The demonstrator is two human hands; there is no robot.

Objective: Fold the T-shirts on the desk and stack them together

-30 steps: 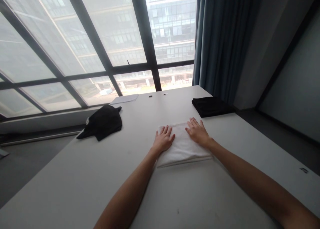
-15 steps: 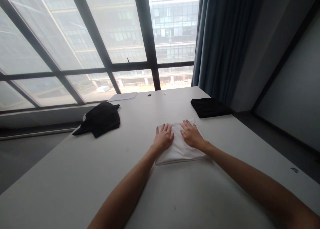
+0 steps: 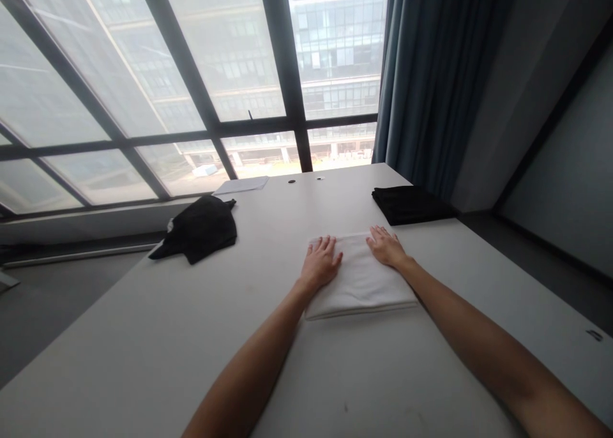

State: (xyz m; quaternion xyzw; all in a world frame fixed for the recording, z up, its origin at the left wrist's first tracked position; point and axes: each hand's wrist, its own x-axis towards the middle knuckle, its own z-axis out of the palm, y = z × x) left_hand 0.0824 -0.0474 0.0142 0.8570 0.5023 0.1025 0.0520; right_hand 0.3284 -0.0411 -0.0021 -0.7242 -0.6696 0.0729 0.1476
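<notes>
A folded white cloth, perhaps a garment, lies flat on the white table in front of me. On its left side my left hand rests palm down, fingers stretched out. My right hand lies flat at the cloth's far right part, its fingers pointing away from me. Both hands are open and press on the fabric without gripping it. Slight creases run across the middle of the cloth.
A crumpled black garment lies at the table's left edge. Folded black cloth sits at the right edge. White sheets are at the far end, before the windows. A blue curtain hangs behind the right corner.
My right hand has slid right across the cloth, widening the gap between my hands. My left hand stays on the cloth's left side. The view has shifted slightly.
</notes>
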